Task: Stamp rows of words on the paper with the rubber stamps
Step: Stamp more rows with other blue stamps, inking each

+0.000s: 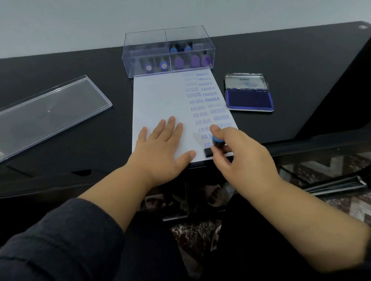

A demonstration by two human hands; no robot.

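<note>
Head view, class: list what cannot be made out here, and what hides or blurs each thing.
- Word on the stamp: its face is down on the paper, under the right hand.
- Lowest AIR MAIL prints: partly covered by that hand.
- Stamps in the clear box: too blurred to read.
- Paper under the left hand: hidden.

glossy black desk (pixel 285 62) against pale grey wall (pixel 167 6), patterned carpet (pixel 367 202)

Paper (pixel 153 98) left half bare; stamp box (pixel 167 51) blocks far edge.
</note>
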